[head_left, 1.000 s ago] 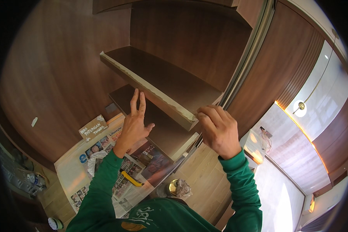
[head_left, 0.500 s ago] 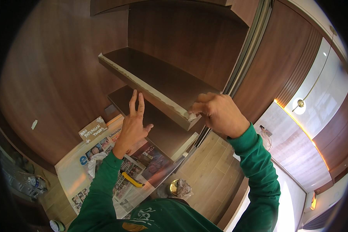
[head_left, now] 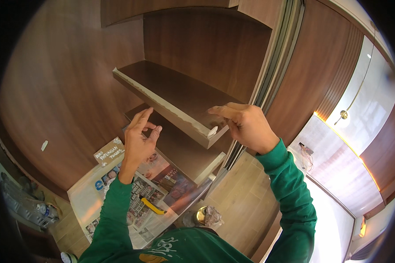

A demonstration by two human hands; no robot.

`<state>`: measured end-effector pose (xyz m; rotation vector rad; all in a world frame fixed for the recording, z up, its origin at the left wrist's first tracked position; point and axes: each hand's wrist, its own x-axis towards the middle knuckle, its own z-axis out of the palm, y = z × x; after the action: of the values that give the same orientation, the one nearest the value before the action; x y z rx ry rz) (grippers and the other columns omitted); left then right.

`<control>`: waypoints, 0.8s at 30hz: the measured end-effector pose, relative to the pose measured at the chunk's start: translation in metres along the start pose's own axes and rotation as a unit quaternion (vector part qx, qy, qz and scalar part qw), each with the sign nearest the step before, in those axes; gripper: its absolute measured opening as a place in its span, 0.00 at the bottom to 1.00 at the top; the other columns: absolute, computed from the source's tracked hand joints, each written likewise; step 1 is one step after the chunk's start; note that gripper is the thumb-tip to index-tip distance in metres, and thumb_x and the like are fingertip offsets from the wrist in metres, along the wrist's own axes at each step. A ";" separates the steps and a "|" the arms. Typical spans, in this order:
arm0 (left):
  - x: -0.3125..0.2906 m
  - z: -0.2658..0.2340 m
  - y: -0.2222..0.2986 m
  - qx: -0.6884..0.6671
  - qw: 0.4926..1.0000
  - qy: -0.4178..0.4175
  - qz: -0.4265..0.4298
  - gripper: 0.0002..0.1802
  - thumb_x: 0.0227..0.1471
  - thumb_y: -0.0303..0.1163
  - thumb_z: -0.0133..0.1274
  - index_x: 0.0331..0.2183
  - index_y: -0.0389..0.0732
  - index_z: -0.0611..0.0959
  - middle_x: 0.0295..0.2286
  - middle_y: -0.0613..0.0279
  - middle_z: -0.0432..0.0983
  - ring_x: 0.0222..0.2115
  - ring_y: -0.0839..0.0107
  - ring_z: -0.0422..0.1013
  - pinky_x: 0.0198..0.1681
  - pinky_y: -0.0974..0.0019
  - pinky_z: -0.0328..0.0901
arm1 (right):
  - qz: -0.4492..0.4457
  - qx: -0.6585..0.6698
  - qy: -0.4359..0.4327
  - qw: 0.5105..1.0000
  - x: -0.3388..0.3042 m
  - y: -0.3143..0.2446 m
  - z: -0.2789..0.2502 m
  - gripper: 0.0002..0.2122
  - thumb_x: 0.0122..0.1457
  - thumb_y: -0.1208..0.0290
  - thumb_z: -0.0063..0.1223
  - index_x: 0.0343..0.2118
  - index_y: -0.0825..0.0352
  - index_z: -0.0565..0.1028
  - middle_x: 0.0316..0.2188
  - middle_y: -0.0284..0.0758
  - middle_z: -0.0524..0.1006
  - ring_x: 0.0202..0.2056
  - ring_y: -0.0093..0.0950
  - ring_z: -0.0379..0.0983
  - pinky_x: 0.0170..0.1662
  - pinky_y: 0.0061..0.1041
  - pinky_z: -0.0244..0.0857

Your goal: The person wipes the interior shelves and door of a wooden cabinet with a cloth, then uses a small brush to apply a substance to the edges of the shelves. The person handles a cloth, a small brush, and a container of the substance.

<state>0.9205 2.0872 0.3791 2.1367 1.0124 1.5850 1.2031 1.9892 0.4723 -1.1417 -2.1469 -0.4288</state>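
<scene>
A brown wooden shelf (head_left: 184, 94) juts out of a cabinet, with a ragged strip of pale masking tape (head_left: 162, 102) along its front edge. At the strip's near end, a crumpled bit of tape stands up at the shelf corner. My right hand (head_left: 252, 127) hovers just over that corner, apart from the tape. Its fingers point left, loosely bent, and nothing shows in them. My left hand (head_left: 139, 142) is in front of the shelf's edge, fingers bent and thumb apart, holding nothing I can see. A lower shelf (head_left: 175, 151) lies beneath, also taped at its front end.
Newspaper (head_left: 140, 206) covers a board below, with a yellow-handled cutter (head_left: 152, 205) and a brush (head_left: 167, 181) on it. A cardboard sign (head_left: 109, 151) leans at the cabinet wall. An open can (head_left: 201, 215) with crumpled paper stands by the tiled floor (head_left: 239, 188).
My right hand has lifted off the taped corner, uncovering the loose tape end. My left hand has shifted left and lower, its two raised fingers now bent. The view has shifted slightly.
</scene>
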 end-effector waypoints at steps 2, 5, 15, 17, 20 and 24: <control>0.002 -0.001 0.024 -0.045 0.994 -0.001 0.100 0.24 0.47 0.18 0.64 0.49 0.35 0.84 0.45 0.53 0.81 0.36 0.69 0.79 0.39 0.69 0.72 | 0.014 0.016 0.038 0.999 -0.004 0.002 -0.003 0.18 0.50 0.85 0.55 0.43 0.62 0.83 0.31 0.36 0.81 0.29 0.38 0.79 0.33 0.33 0.74; 0.009 0.002 0.065 -0.083 0.978 -0.066 0.179 0.17 0.48 0.18 0.64 0.43 0.34 0.86 0.39 0.54 0.83 0.35 0.67 0.79 0.40 0.67 0.72 | 0.056 0.048 0.071 0.995 -0.011 0.004 -0.008 0.14 0.55 0.87 0.56 0.44 0.67 0.82 0.30 0.38 0.81 0.29 0.33 0.79 0.34 0.27 0.72; 0.079 0.039 0.088 -0.080 0.897 -0.369 0.228 0.10 0.47 0.19 0.64 0.36 0.38 0.89 0.35 0.60 0.83 0.36 0.62 0.79 0.40 0.63 0.72 | 0.193 0.180 0.142 0.954 -0.106 0.003 0.005 0.08 0.59 0.82 0.58 0.41 0.70 0.82 0.28 0.40 0.81 0.26 0.26 0.76 0.32 0.25 0.70; 0.082 0.038 0.083 -0.056 0.892 -0.388 0.224 0.10 0.47 0.19 0.63 0.35 0.38 0.89 0.35 0.60 0.83 0.37 0.62 0.79 0.40 0.62 0.73 | 0.252 0.209 0.135 0.935 -0.134 0.004 0.013 0.08 0.60 0.81 0.59 0.42 0.71 0.82 0.29 0.39 0.82 0.27 0.24 0.78 0.33 0.24 0.71; 0.084 0.036 0.082 -0.036 0.887 -0.406 0.218 0.09 0.48 0.19 0.63 0.35 0.37 0.88 0.37 0.59 0.82 0.37 0.63 0.79 0.40 0.62 0.73 | 0.365 0.282 0.137 0.876 -0.166 0.001 0.028 0.08 0.62 0.81 0.58 0.43 0.73 0.82 0.30 0.38 0.84 0.30 0.23 0.80 0.35 0.22 0.73; 0.083 0.031 0.090 -0.020 0.898 -0.414 0.150 0.08 0.50 0.23 0.64 0.35 0.36 0.88 0.36 0.58 0.82 0.36 0.65 0.79 0.39 0.62 0.73 | 0.359 0.344 0.148 0.855 -0.184 -0.005 0.045 0.07 0.63 0.80 0.57 0.42 0.75 0.82 0.32 0.39 0.84 0.32 0.24 0.82 0.37 0.22 0.74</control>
<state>0.9935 2.0855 0.4817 2.6254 0.3688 0.6021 1.2549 1.8990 0.3138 -1.2225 -1.2737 0.4516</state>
